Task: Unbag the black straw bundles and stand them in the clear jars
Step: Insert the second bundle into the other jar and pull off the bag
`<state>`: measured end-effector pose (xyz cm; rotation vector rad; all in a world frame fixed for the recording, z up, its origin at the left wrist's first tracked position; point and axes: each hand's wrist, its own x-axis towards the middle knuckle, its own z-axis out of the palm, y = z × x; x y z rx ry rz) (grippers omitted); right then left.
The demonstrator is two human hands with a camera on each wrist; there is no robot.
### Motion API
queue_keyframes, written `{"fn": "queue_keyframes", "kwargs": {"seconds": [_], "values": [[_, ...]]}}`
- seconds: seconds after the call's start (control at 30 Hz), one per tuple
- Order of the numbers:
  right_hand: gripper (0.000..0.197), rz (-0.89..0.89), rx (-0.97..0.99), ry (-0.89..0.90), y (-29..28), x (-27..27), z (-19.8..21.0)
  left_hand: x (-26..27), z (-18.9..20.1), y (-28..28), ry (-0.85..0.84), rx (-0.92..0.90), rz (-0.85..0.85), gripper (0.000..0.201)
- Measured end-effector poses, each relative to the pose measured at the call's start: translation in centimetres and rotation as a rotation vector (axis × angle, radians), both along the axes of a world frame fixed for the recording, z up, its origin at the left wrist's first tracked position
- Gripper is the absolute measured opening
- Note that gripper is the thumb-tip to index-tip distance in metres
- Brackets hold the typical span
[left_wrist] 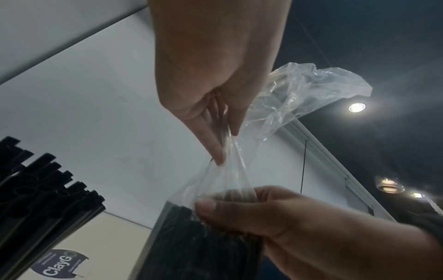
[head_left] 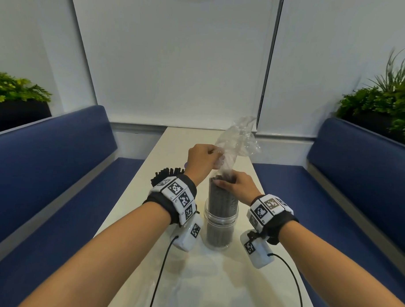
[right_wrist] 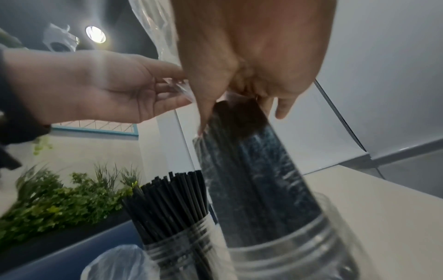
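Head view shows one clear jar (right_wrist: 177, 252) at the left already filled with loose black straws (right_wrist: 172, 200), so that bundle looks done. The second bundle (head_left: 221, 209) stands in the near jar (head_left: 220, 220) at table (head_left: 215, 280) centre, still sheathed in its clear plastic bag (head_left: 237, 140). The right hand (head_left: 238, 189) grips the bundle's top; the left hand (head_left: 202, 161) pinches the bag's loose neck above. Left to do, I judge: strip that bag off.
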<state>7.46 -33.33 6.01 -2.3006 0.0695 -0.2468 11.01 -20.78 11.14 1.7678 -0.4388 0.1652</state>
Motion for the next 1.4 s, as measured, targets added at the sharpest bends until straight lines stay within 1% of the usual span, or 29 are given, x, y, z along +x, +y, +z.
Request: {"fn": "queue_keyframes", "kwargs": {"seconds": [0.13,0.27,0.3,0.4,0.43,0.47,0.5,0.53,0.6,0.63,0.67,0.7,0.73,0.8,0.83,0.87,0.9,0.97,1.0,1.07,1.13,1.23,1.3,1.37,1.4], "values": [[0.027,-0.076,0.004,-0.088,-0.3,0.8,0.5,0.0,-0.1,-0.3,0.014,-0.051,0.001,0.019],[0.03,-0.086,0.019,-0.144,-0.4,0.8,0.5,0.1,0.3,-0.2,0.017,-0.069,-0.001,0.015],[0.035,-0.059,0.052,-0.15,-0.3,0.6,0.6,0.1,0.4,-0.1,0.012,-0.073,0.0,0.015],[0.08,0.027,0.191,-0.133,0.0,0.0,0.5,0.2,0.8,0.1,0.003,-0.117,0.023,0.016],[0.086,0.046,0.221,-0.119,0.0,-0.2,0.4,0.2,0.9,0.2,-0.003,-0.132,0.029,0.016],[0.085,0.045,0.225,-0.086,-0.1,-0.4,0.2,0.2,1.1,0.2,-0.007,-0.144,0.022,0.016],[0.077,0.034,0.2,-0.066,-0.3,-0.5,-0.1,0.1,1.2,0.1,-0.008,-0.153,0.008,0.015],[0.064,0.01,0.159,-0.064,-0.6,-0.5,-0.3,0.1,1.3,-0.1,-0.005,-0.156,-0.006,0.014],[0.039,-0.048,0.143,-0.146,-0.8,-0.5,-0.2,-0.1,1.5,-0.3,-0.003,-0.165,-0.032,0.01],[0.033,-0.068,0.161,-0.182,-0.8,-0.6,-0.1,-0.2,1.7,-0.4,-0.006,-0.17,-0.038,0.008],[0.031,-0.081,0.186,-0.203,-0.7,-0.6,0.1,-0.1,1.7,-0.5,-0.011,-0.173,-0.037,0.008],[0.035,-0.069,0.217,-0.216,-0.6,-0.7,0.3,-0.1,1.8,-0.5,-0.021,-0.17,-0.03,0.009],[0.044,-0.033,0.248,-0.22,-0.4,-0.8,0.6,-0.1,1.9,-0.5,-0.034,-0.164,-0.02,0.011],[0.062,0.075,0.278,-0.158,-0.1,-1.2,0.7,0.1,1.9,-0.4,-0.051,-0.16,-0.001,0.015],[0.065,0.097,0.246,-0.108,-0.1,-1.3,0.5,0.2,2.0,-0.3,-0.051,-0.163,0.002,0.016],[0.06,0.094,0.205,-0.082,-0.4,-1.0,0.0,0.2,2.1,-0.1,-0.049,-0.17,-0.004,0.015],[0.051,0.065,0.175,-0.089,-0.6,-1.0,0.0,0.2,2.2,-0.1,-0.047,-0.181,-0.015,0.013],[0.032,-0.025,0.196,-0.154,-0.8,-0.7,0.4,0.1,2.3,0.1,-0.044,-0.218,-0.024,0.011],[0.028,-0.062,0.229,-0.181,-0.8,-0.5,0.7,0.1,2.4,0.3,-0.041,-0.243,-0.017,0.015],[0.027,-0.101,0.282,-0.232,-0.7,-0.3,1.4,0.1,2.5,0.5,-0.036,-0.288,-0.007,0.028],[0.022,-0.115,0.326,-0.281,-0.4,-0.1,1.8,0.0,2.7,0.8,-0.046,-0.312,-0.006,0.039],[0.02,-0.143,0.326,-0.332,-0.2,-0.1,2.7,-0.1,3.0,1.4,-0.098,-0.317,0.012,0.054],[0.024,-0.201,0.26,-0.387,-0.5,0.4,3.4,0.0,3.2,1.7,-0.12,-0.333,0.027,0.056],[0.03,-0.277,0.173,-0.405,-0.9,0.7,4.5,0.2,3.3,2.1,-0.109,-0.335,0.043,0.05],[0.031,-0.301,0.185,-0.4,-1.0,0.8,5.1,0.3,3.3,2.2,-0.108,-0.315,0.053,0.046]]}}
